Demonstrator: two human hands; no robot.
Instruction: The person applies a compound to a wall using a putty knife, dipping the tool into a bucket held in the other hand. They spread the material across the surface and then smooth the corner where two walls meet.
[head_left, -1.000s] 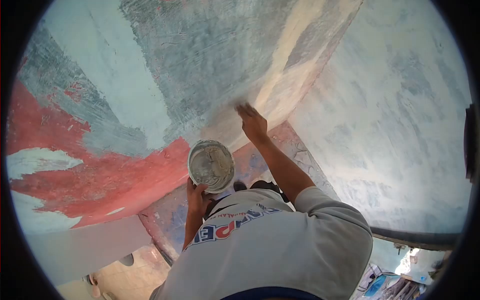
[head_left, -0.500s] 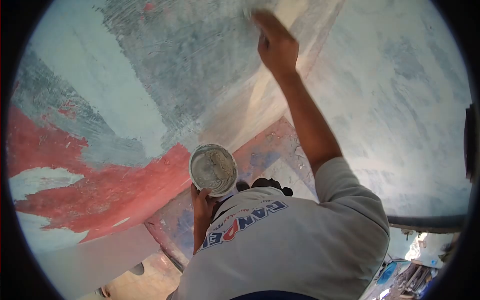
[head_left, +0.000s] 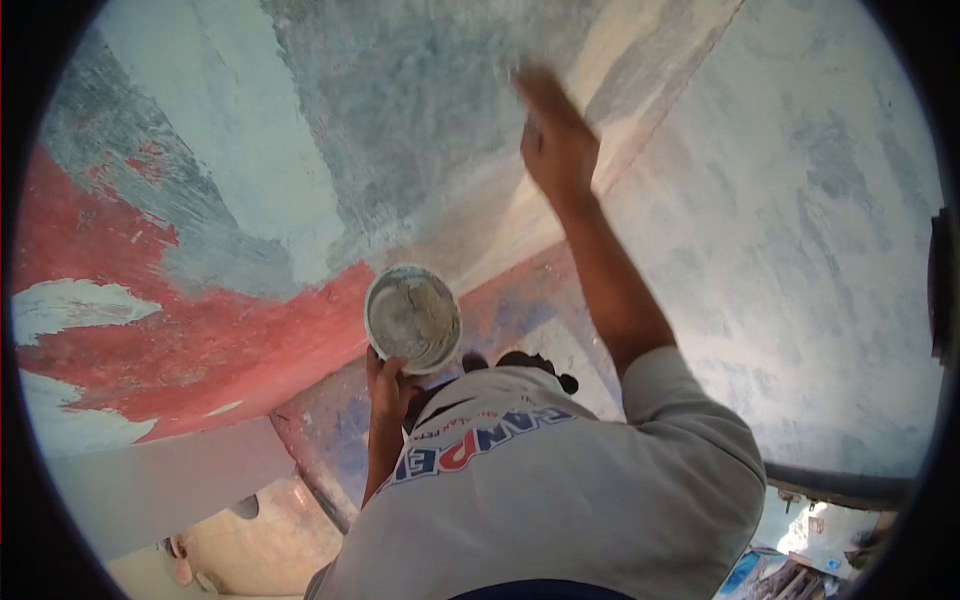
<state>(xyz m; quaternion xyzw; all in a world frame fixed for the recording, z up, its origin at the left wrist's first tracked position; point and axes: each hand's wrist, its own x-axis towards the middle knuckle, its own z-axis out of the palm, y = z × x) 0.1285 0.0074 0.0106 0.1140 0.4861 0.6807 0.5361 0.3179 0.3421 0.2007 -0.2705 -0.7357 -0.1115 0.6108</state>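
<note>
- The patched wall (head_left: 400, 110) takes up most of the view, mixing grey, pale and red areas; its rough surface could graze the knuckles if a hand swept too close.
- The side wall (head_left: 800, 220), pale with grey smears, meets it at a corner on the right.
- A grey shirt (head_left: 570, 490) covers the person's leaning back; leaning too far could cost them balance.
- The stained floor (head_left: 350, 430) lies below, where any drips would land.
- The right hand (head_left: 562, 155) is raised before the patched wall. Its fingertips are blurred, so I cannot tell whether the fingers hold a thin tool or touch the surface.
- The round bowl (head_left: 371, 332) is held out ahead of the body, its open mouth towards the camera; a slipping grip could tip it.
- The left hand (head_left: 390, 385) has its fingers closed on the bowl's near side.
- Grey paste (head_left: 430, 308) sits inside, liable to spill if the bowl tilts.
</note>
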